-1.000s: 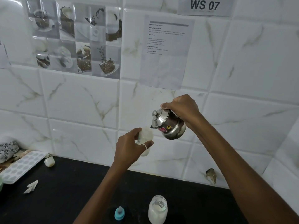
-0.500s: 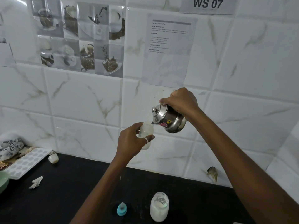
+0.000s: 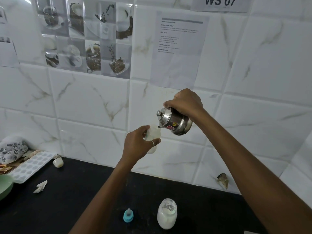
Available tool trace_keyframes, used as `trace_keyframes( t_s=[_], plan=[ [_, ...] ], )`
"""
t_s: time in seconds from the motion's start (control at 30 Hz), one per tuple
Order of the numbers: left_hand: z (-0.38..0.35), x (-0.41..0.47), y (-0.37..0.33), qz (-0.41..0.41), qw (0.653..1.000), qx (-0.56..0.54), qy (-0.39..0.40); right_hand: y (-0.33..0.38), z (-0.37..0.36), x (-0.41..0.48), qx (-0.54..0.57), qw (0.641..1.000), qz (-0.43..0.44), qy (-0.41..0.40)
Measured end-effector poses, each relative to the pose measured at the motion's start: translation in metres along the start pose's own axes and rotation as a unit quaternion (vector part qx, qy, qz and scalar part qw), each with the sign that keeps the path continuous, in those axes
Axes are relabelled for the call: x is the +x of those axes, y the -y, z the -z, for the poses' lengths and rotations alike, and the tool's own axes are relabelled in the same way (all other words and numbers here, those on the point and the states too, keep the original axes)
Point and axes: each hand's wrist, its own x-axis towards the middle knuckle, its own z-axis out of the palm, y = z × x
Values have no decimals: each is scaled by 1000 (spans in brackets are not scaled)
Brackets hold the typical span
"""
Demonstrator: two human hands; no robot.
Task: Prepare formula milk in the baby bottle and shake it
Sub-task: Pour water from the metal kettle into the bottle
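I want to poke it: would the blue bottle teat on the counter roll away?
Probably not: the blue bottle teat sits on its wide ring, so it should slide, not roll. It looks small and light; its clear tip likely bends.

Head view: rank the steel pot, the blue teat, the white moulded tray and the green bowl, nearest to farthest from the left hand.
1. Steel pot: just right of the left hand, spout over the small bottle it grips.
2. Blue teat: on the counter below the hand.
3. White moulded tray: far left on the counter.
4. Green bowl: frame's left edge.
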Motion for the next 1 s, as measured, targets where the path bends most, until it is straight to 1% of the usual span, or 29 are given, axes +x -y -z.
trace_keyframes(
  t_s=[0.5, 1.0],
  plan=[
    [-2, 1, -1, -11, 1000, 10, 4, 7, 4, 6, -33, 999, 19, 4],
    [-1, -3, 0, -2, 1000, 7, 6, 17, 6, 2, -57, 998, 32, 8]
  ],
)
